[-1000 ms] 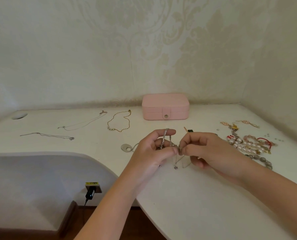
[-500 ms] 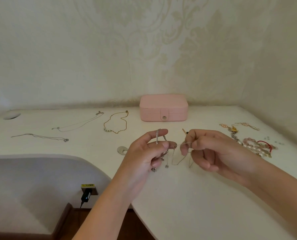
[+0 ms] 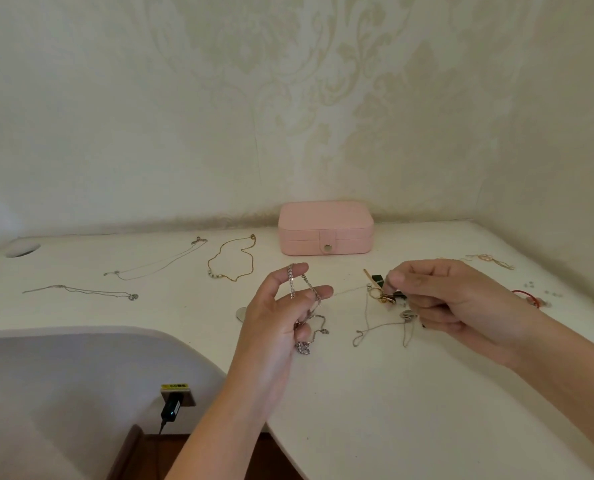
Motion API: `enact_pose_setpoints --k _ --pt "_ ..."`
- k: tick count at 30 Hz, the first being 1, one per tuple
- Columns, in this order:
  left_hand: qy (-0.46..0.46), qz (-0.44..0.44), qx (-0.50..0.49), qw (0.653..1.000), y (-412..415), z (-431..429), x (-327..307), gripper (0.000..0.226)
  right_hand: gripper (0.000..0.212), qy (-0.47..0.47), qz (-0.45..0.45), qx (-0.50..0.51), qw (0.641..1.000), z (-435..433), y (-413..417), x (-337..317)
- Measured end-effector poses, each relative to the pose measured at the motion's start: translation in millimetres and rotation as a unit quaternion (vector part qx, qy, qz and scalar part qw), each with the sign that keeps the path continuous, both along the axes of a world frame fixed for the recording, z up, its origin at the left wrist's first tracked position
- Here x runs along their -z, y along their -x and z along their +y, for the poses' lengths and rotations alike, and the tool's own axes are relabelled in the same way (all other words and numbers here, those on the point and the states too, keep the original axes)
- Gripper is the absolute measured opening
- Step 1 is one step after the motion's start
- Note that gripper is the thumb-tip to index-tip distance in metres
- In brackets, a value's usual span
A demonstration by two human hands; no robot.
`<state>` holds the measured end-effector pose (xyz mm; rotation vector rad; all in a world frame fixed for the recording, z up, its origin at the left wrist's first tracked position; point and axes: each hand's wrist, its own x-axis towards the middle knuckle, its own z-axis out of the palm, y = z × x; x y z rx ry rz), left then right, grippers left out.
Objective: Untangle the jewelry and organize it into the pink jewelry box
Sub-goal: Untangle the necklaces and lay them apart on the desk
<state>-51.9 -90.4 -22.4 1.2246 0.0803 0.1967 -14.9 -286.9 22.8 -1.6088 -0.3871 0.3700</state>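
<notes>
Head view. A flat-linked silver chain [image 3: 291,284] is draped over the raised forefinger of the left hand [image 3: 274,327] and gathered under its curled lower fingers, probably so that the bulk is kept clear of the knot. A fine silver thread chain [image 3: 375,328] is pinched between thumb and forefinger of the right hand [image 3: 461,306]. A taut strand is stretched from this pinch to the left fingertips, and slack loops are hung below it onto the white tabletop [image 3: 357,410]. The hands are held apart, seemingly to draw the crossing open.

The closed pink rectangular jewelry box [image 3: 325,228] is set beyond both grips, against the wall. Separated necklaces, among them a gold necklace [image 3: 233,261], are laid beyond the left grip. Untangling is judged the step in hand, with boxing not yet begun.
</notes>
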Motion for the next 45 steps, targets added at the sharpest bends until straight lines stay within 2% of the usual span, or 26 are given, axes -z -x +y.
enact_pose_setpoints --k 5,7,9,11,13,15,18,22,24,28,30,33,36,37,40,43,45 --pt "0.006 -0.008 -0.049 0.999 -0.8 1.9 -0.1 0.023 0.024 -0.014 -0.016 0.052 0.998 0.6 -0.3 2.5" --pt "0.009 -0.018 -0.052 0.998 0.3 3.8 -1.0 0.017 0.02 0.064 -0.069 0.081 0.992 2.0 -1.4 6.3" --pt "-0.002 -0.024 -0.047 0.999 2.0 4.3 -2.3 0.013 0.015 0.183 -0.173 0.097 0.963 3.3 -3.5 11.8" --pt "-0.022 -0.021 -0.053 0.998 2.5 4.2 -2.2 0.01 0.017 0.243 -0.207 0.037 0.947 6.7 -0.6 13.6" --pt "-0.039 -0.013 -0.057 0.997 1.1 4.1 0.0 0.012 0.016 0.189 -0.153 -0.056 0.968 10.4 7.2 9.9" --pt "-0.059 -0.006 -0.06 0.996 0.0 3.4 1.1 0.013 0.015 0.122 -0.109 -0.103 0.981 10.9 10.1 6.5" --pt "-0.047 -0.008 -0.054 0.997 0.1 1.7 -0.3 0.015 0.013 0.048 -0.084 -0.109 0.989 5.8 6.7 6.4" --pt "-0.01 0.003 -0.063 0.998 0.6 3.1 -1.2 0.021 0.023 -0.141 -0.011 -0.105 0.984 -7.8 -3.8 3.9" --pt "-0.001 0.006 -0.069 0.998 0.6 3.7 -0.9 0.022 0.023 -0.155 -0.023 -0.091 0.983 -14.2 -6.7 -0.4" --pt "-0.003 0.005 -0.061 0.998 0.7 4.1 -0.4 0.023 0.027 -0.061 -0.059 -0.092 0.992 -21.3 -3.8 -10.2" --pt "-0.023 0.004 -0.043 0.999 0.7 4.3 -1.1 0.024 0.019 0.075 -0.114 -0.078 0.987 -18.4 1.4 -14.9" --pt "-0.069 -0.007 0.009 0.998 2.8 3.8 -5.2 0.025 0.016 0.274 -0.22 -0.057 0.935 -9.9 6.6 -11.1" --pt "-0.139 -0.018 0.083 0.987 6.6 5.6 -15.2 0.026 0.014 0.359 -0.326 -0.01 0.875 -2.6 6.1 -0.2" --pt "-0.164 -0.021 0.117 0.979 7.8 6.4 -20.8 0.025 0.019 0.353 -0.336 0.006 0.873 -0.4 4.6 3.8" --pt "-0.251 -0.034 0.229 0.94 8.8 5.3 -43.0 0.024 0.035 0.22 -0.225 -0.006 0.949 5.3 2.5 8.6" --pt "-0.308 -0.042 0.261 0.914 5.0 0.1 -60.4 0.022 0.01 0.085 -0.157 -0.101 0.979 10.3 8.8 7.7" --pt "-0.321 -0.041 0.258 0.91 2.1 -2.0 -66.8 0.021 0.004 0.031 -0.129 -0.105 0.986 11.1 11.5 6.8"
